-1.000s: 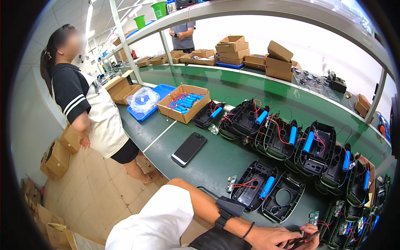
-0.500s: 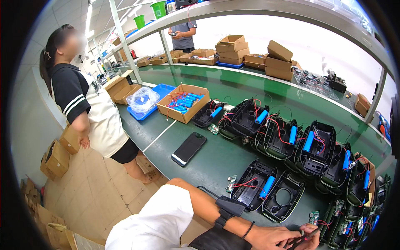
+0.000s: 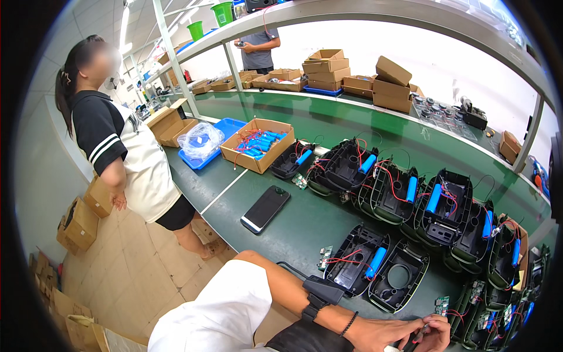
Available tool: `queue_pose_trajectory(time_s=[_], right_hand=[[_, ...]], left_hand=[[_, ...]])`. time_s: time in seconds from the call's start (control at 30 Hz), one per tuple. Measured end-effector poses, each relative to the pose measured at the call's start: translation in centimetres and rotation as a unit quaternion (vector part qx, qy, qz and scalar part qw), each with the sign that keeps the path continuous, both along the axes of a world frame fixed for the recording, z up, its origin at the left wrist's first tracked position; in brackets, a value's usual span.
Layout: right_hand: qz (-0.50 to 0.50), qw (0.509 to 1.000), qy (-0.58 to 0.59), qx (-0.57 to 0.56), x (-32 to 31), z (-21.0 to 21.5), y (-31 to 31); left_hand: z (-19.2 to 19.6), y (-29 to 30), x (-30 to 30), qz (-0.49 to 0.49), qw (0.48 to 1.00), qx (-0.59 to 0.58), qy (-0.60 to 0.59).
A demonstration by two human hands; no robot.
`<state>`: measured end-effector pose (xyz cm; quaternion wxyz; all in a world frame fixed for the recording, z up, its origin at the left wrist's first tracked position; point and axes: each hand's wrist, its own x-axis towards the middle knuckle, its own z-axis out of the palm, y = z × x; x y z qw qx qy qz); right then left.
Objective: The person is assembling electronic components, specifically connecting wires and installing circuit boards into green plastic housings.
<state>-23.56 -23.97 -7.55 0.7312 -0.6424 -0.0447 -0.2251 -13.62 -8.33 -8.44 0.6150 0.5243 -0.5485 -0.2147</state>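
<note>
Left hand [image 3: 375, 335] and right hand [image 3: 433, 332] low at frame edge, fingers pinched together on small dark wired part [image 3: 417, 337] | 1 open black plastic shell with blue cylindrical cell [image 3: 355, 267] wired on green surface [image 3: 305, 226] | neighbouring empty black shell [image 3: 400, 283] judged still unfitted | row behind already celled

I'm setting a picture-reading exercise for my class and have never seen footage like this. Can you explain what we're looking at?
There is no machine here. A person wears a wide-angle camera on the head, looking down, so straight edges bend. At the bottom edge the left hand and right hand meet around something small; what it is cannot be made out. On the green bench lie a black phone, open black casings with blue cells and a cardboard box of blue cells. A co-worker stands on the left.
</note>
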Motion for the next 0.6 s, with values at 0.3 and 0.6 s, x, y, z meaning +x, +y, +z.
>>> queue_pose_trajectory(time_s=[0.3,0.6], right_hand=[[-0.012,0.998,-0.043,-0.033,0.4,-0.3,-0.3],[-0.010,1.000,-0.017,0.001,0.3,-0.1,-0.1]], left_hand=[[2.4,0.6,0.9,-0.101,0.986,0.129,0.039],[1.0,0.2,0.5,-0.037,0.999,0.028,-0.019]])
